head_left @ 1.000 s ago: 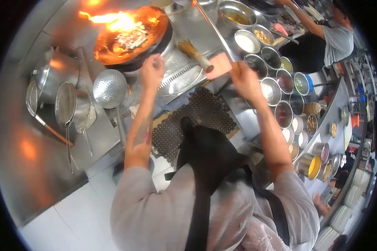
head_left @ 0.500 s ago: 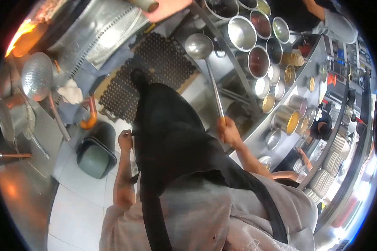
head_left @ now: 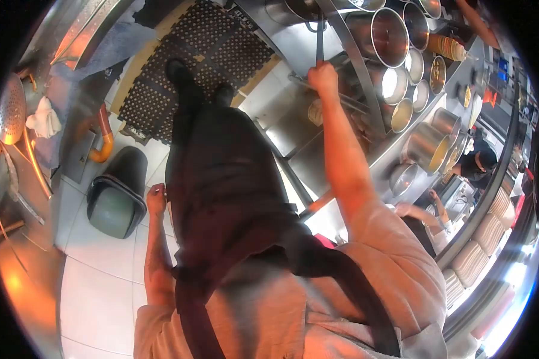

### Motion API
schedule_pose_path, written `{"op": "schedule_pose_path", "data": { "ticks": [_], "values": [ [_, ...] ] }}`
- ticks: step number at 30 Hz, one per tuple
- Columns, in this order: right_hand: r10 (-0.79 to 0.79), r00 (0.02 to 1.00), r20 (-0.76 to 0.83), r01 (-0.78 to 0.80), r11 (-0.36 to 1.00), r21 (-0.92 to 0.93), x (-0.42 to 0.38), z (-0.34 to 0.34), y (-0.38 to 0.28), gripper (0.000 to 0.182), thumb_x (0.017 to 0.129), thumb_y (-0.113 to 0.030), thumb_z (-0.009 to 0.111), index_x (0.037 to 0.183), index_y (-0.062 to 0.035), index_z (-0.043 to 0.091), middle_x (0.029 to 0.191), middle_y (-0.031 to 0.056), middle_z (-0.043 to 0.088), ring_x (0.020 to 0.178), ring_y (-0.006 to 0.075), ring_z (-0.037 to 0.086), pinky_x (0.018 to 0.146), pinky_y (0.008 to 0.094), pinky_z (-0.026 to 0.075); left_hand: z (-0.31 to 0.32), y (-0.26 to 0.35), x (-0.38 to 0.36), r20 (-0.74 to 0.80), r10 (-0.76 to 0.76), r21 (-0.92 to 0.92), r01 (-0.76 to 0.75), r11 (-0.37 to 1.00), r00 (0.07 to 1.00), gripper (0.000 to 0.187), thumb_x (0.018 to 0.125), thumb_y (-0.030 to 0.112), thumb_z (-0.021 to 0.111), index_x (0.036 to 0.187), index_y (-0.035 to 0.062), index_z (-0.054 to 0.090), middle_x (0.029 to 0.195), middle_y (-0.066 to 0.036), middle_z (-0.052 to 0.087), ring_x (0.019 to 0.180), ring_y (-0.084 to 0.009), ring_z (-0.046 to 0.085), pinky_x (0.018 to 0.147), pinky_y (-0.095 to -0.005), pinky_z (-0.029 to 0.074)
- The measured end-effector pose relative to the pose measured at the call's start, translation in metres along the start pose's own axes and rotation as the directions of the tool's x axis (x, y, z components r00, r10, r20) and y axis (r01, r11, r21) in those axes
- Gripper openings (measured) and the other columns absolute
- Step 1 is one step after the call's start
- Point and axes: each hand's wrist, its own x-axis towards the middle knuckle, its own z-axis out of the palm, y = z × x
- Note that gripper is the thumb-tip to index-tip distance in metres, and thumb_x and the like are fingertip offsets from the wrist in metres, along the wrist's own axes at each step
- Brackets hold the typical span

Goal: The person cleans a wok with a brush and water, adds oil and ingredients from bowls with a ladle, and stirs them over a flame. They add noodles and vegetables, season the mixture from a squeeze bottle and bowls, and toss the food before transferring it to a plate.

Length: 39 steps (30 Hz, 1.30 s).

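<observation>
My right hand (head_left: 323, 78) is wrapped round the handle of a metal ladle (head_left: 320, 45), with the arm stretched forward. The ladle's bowl end is at the top edge, beside round metal containers, and is hard to make out. Down by my left thigh hangs my left hand (head_left: 157, 198), its fingers curled closed. Whether anything is in those fingers is hidden. The nearest thing to it is a dark bin (head_left: 118, 191) on the tiled floor.
Metal pots (head_left: 390, 37) and smaller tins stand along the counter at right. A perforated skimmer (head_left: 10, 110) and a white cloth (head_left: 44, 118) are at left. A black rubber mat (head_left: 191, 57) lies ahead. Another person (head_left: 479, 161) works beyond the counter; another arm shows top right.
My right hand has moved forward with the ladle, whose bowl was in plain view before and is now by the containers at the top. My left hand stays low at my side.
</observation>
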Motion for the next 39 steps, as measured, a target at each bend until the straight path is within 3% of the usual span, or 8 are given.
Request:
{"op": "schedule_pose_path", "data": {
  "ticks": [2,4,5,7,11,23,33,39],
  "values": [
    [0.201,0.941,0.272,-0.294,0.883,0.366,0.018,-0.009,-0.004,0.015,0.090,-0.013,0.058,0.092,0.0002,0.065,0.073,0.0108,0.061,0.058,0.0177,0.059,0.050,0.0330,0.047,0.000,0.002,0.000,0.003,0.005,-0.005,-0.005,1.000,1.000,0.029,0.098,0.025,0.059,0.109,-0.0010,0.063,0.091,-0.016,0.072,0.064,-0.0176,0.067,0.057,-0.0295,0.053],
    [0.188,0.668,0.720,-0.743,0.110,0.660,0.033,-0.022,-0.005,0.015,0.095,-0.010,0.055,0.098,0.0030,0.061,0.071,0.0067,0.057,0.054,0.0129,0.052,0.045,0.0263,0.040,-0.004,0.013,-0.003,0.008,0.012,-0.004,-0.012,1.000,1.000,0.032,0.097,0.028,0.060,0.110,-0.0013,0.063,0.092,-0.016,0.072,0.066,-0.0175,0.067,0.059,-0.0296,0.054],
    [0.185,0.670,0.719,-0.741,0.107,0.663,0.031,-0.027,-0.001,0.015,0.095,-0.010,0.055,0.098,0.0030,0.061,0.071,0.0067,0.057,0.054,0.0129,0.052,0.045,0.0263,0.040,-0.004,0.023,-0.003,-0.002,-0.039,0.063,0.039,0.997,0.999,0.033,0.097,0.030,0.061,0.114,0.0012,0.063,0.094,-0.013,0.070,0.069,-0.0157,0.065,0.059,-0.0282,0.051],
    [-0.110,0.570,0.814,-0.741,-0.498,0.451,0.027,-0.038,0.003,0.018,0.098,-0.009,0.052,0.108,0.0059,0.055,0.067,0.0015,0.047,0.050,0.0079,0.041,0.043,0.0203,0.036,-0.001,0.039,-0.003,-0.022,-0.074,0.122,0.076,0.990,0.997,0.034,0.097,0.032,0.062,0.117,0.0037,0.064,0.095,-0.010,0.069,0.072,-0.0139,0.064,0.059,-0.0268,0.049],
    [-0.189,0.638,0.747,-0.662,-0.630,0.406,-0.015,-0.062,0.013,0.023,0.100,-0.011,0.052,0.115,0.0072,0.052,0.068,-0.0005,0.045,0.050,0.0045,0.039,0.042,0.0172,0.034,-0.002,0.054,-0.002,-0.051,0.000,0.123,0.006,0.992,0.999,0.036,0.097,0.033,0.061,0.115,0.0016,0.063,0.095,-0.014,0.070,0.070,-0.0165,0.065,0.061,-0.0285,0.051],
    [-0.188,0.478,0.858,-0.858,-0.312,0.409,-0.156,-0.259,-0.030,0.032,0.101,-0.018,0.051,0.126,0.0014,0.052,0.068,-0.0047,0.043,0.046,0.0004,0.035,0.035,0.0149,0.027,0.000,0.066,0.015,-0.048,0.094,0.095,-0.089,0.992,0.994,0.029,0.094,0.028,0.061,0.111,0.0059,0.067,0.093,-0.011,0.072,0.067,-0.0162,0.067,0.051,-0.0272,0.046],
    [-0.665,0.323,0.673,-0.923,-0.066,0.378,-0.108,-0.418,-0.179,0.035,0.100,-0.015,0.049,0.129,0.0047,0.050,0.065,-0.0026,0.043,0.038,0.0014,0.032,0.028,0.0182,0.023,-0.010,0.080,0.065,-0.049,0.433,0.245,-0.409,0.879,0.900,0.023,0.093,0.024,0.061,0.097,0.0027,0.070,0.080,-0.009,0.071,0.069,-0.0154,0.067,0.060,-0.0309,0.051],
    [-0.752,0.453,0.478,-0.572,0.165,0.803,-0.008,-0.393,-0.357,0.028,0.099,-0.017,0.054,0.121,0.0008,0.056,0.067,-0.0066,0.042,0.044,0.0018,0.033,0.036,0.0196,0.028,-0.055,0.172,0.034,-0.191,0.431,0.186,-0.398,0.898,0.882,0.022,0.094,0.022,0.059,0.094,0.0017,0.067,0.074,-0.004,0.064,0.061,-0.0128,0.057,0.057,-0.0300,0.049]
  ]
}}
